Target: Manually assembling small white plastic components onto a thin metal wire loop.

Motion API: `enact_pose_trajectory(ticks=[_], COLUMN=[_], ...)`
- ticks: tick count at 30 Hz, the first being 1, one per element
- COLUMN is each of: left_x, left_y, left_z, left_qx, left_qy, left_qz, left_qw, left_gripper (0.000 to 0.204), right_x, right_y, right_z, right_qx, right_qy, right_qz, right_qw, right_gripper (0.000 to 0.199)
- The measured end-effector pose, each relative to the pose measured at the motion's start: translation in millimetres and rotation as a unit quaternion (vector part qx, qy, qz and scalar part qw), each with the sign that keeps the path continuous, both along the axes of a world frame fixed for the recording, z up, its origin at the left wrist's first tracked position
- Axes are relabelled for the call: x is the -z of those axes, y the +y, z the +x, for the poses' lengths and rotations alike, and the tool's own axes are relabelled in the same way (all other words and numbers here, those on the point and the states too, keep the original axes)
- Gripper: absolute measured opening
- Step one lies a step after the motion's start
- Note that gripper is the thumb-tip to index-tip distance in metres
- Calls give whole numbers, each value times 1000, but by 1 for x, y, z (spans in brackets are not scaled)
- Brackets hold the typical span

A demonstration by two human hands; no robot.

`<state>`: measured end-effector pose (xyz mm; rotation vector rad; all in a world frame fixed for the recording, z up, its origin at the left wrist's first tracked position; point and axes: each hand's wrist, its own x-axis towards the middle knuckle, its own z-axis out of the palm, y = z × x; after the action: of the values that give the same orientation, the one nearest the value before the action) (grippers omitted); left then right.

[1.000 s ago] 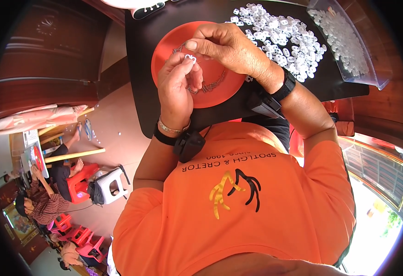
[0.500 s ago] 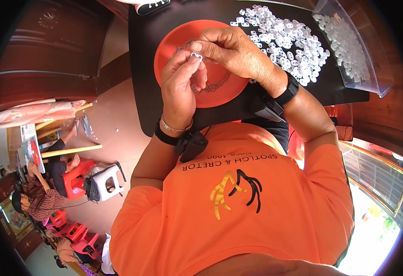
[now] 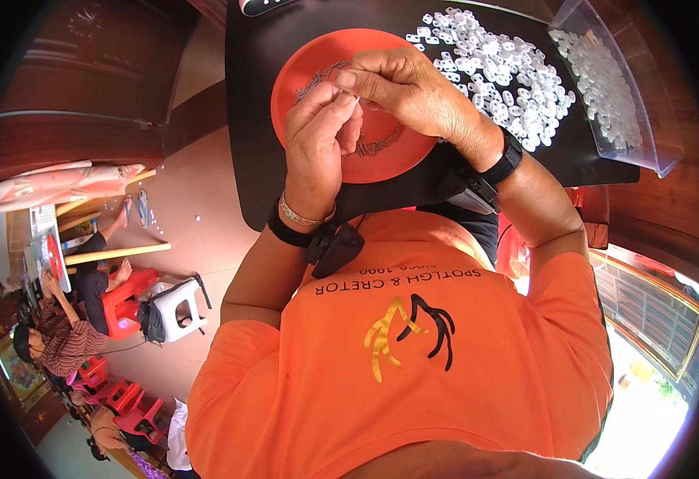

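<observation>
- Moved since the earlier frame: the small white piece, plainly visible there at the left fingers, is now almost wholly hidden, with a sliver showing at the thumb tip.
- Left fingers: thumb and forefinger closed on this piece.
- Right fingers: curled just beside the left fingertips, thumb foremost; whether they grip anything cannot be told.
- Beneath both sets of fingers: 1 round red dish, with thin grey metal pieces strewn over it.
- Right of the fingers: a heap of white pieces on the black table; farther right, 1 clear bin holding translucent pieces.
</observation>
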<state>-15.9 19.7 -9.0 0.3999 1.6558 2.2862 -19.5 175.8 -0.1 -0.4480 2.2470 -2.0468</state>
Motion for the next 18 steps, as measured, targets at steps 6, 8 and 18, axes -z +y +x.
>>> enact_pose_trajectory(ticks=[6, 8, 18], left_x=[-3, -2, 0], left_y=[0, -1, -1], left_z=[0, -1, 0], left_qx=[1, 1, 2], left_qy=[-18, -15, -4], left_qz=[4, 6, 15], left_qw=[1000, 1000, 1000], left_gripper=[22, 22, 21], right_x=[-15, -19, -4], right_y=[11, 16, 5], right_z=[-3, -3, 0], right_qx=[48, 45, 14], right_qy=[-30, -34, 51], right_qz=[58, 43, 79], right_qw=[997, 998, 995], right_gripper=[41, 41, 15])
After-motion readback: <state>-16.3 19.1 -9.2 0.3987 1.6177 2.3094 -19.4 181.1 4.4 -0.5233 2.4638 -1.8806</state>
